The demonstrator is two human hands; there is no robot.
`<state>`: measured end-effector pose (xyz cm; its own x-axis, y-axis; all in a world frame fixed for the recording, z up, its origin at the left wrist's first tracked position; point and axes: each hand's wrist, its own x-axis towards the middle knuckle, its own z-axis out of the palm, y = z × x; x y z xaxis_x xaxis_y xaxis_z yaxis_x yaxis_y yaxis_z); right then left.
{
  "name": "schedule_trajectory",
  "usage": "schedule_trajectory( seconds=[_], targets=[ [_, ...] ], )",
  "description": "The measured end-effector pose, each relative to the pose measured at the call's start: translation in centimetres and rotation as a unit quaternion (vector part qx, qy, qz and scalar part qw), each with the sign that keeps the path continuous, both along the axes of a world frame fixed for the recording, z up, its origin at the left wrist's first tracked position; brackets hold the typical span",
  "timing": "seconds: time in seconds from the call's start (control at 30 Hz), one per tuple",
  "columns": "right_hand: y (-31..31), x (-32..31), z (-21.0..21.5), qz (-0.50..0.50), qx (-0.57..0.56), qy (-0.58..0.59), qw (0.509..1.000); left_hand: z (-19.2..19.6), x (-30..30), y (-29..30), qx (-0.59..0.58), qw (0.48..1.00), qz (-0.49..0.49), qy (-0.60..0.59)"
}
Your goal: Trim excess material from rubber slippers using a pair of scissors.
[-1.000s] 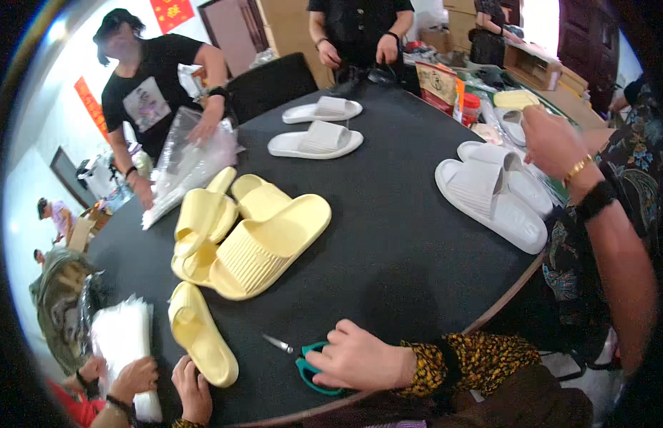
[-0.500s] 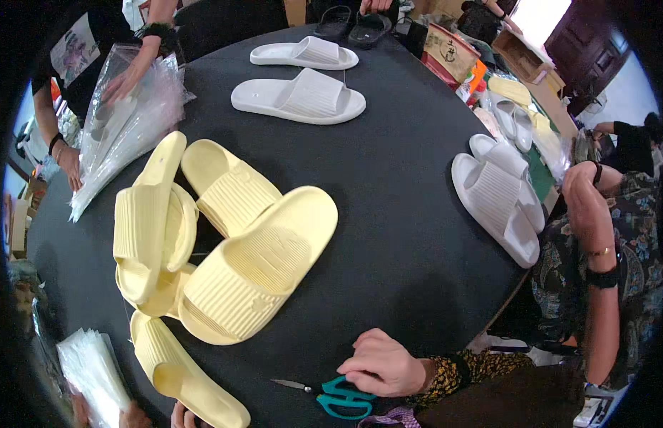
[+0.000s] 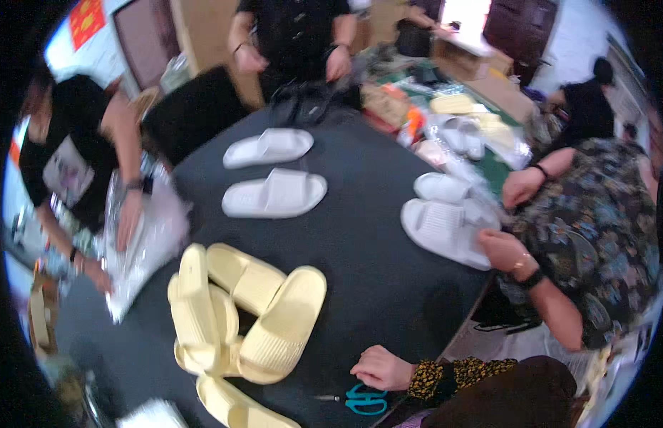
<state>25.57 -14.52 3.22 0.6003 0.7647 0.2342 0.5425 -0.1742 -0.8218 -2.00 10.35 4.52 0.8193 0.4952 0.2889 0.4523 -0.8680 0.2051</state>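
My right hand (image 3: 383, 369), in a dark sleeve with small yellow flowers, rests on the black table with its fingers curled in; nothing shows in it. Just below it lies a pair of scissors (image 3: 353, 401) with teal handles, blades pointing left. Left of the hand is a pile of pale yellow ribbed slide slippers (image 3: 278, 349), some stacked on one another. One more yellow slipper (image 3: 235, 408) lies nearest me, partly cut off by the lower edge. My left hand is out of view.
White slippers (image 3: 274, 196) lie at the table's far side. At right, a person's hand (image 3: 504, 251) touches another white pair (image 3: 445, 225). At left, a person handles clear plastic bags (image 3: 150, 239). A third person stands behind blurred black slippers (image 3: 299, 105). More bags (image 3: 153, 415) lie lower left.
The view has tilted up, so the table sits lower in it. Fingers under the nearest yellow slipper have left the picture. The right-hand person's hand has reached the white slippers.
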Motion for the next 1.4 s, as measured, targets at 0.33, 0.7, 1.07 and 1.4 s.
schedule_trajectory(
  seconds=[0.33,0.7,1.07,1.4],
  targets=[
    [-5.6,-0.8,0.3,-0.158,-0.19,-0.19,0.95,-1.5,-1.7,0.4,0.036,0.998,-0.02,-0.057],
    [-4.8,-0.6,-1.5,-0.154,-0.187,-0.194,0.95,-9.0,0.9,3.0,-0.025,0.997,-0.058,-0.05],
    [-4.7,-0.9,-2.3,-0.161,-0.181,-0.203,0.949,-15.8,11.5,5.5,-0.053,0.975,-0.202,-0.08],
    [-5.6,-1.2,-1.4,-0.173,-0.205,-0.216,0.939,-18.8,15.2,6.2,-0.093,0.949,-0.289,-0.082]
  ],
)
